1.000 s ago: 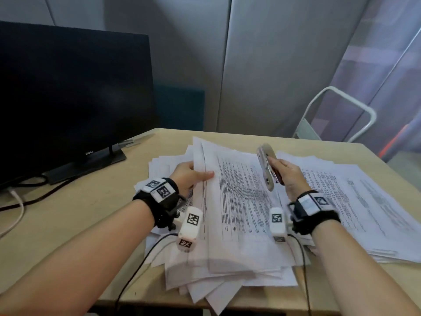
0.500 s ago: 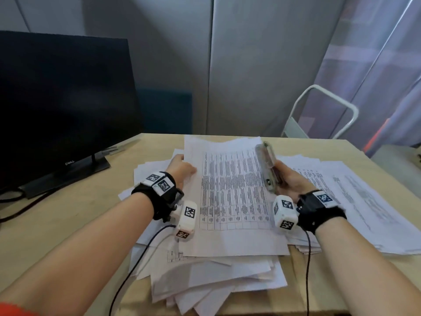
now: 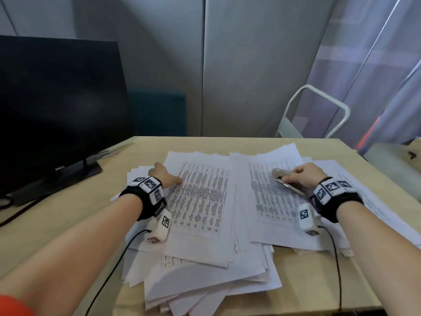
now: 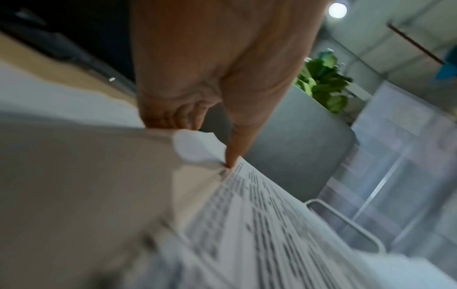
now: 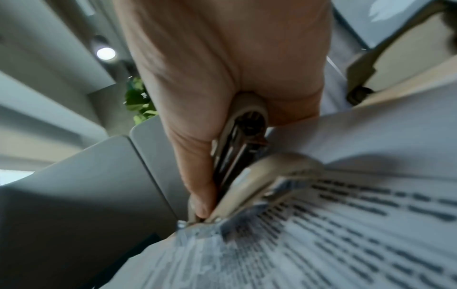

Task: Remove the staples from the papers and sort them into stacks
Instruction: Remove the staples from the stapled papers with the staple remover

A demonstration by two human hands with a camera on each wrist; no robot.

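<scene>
Printed sheets lie in a loose heap on the wooden table point(image 3: 68, 201). My left hand point(image 3: 168, 176) sits at the left edge of the top left sheet point(image 3: 200, 201). In the left wrist view the thumb point(image 4: 235, 152) presses on that sheet point(image 4: 259, 224) while the fingers point(image 4: 173, 117) curl under its edge. My right hand point(image 3: 296, 176) grips a beige and metal staple tool point(image 3: 281, 174) and holds it down on the right printed sheet point(image 3: 271, 201). In the right wrist view the tool point(image 5: 259, 176) has its tip touching the paper point(image 5: 346, 234), with the thumb point(image 5: 197, 195) along its side.
A dark monitor point(image 3: 57, 110) on its stand fills the left back of the table, with cables point(image 3: 13, 213) trailing near it. A white tubular frame point(image 3: 319, 106) stands behind the far right corner. More sheets point(image 3: 205, 288) overhang the near edge.
The sheet my left hand held upright now lies flat on the left pile. My right hand has come down and to the right, bringing the staple tool onto the right sheet.
</scene>
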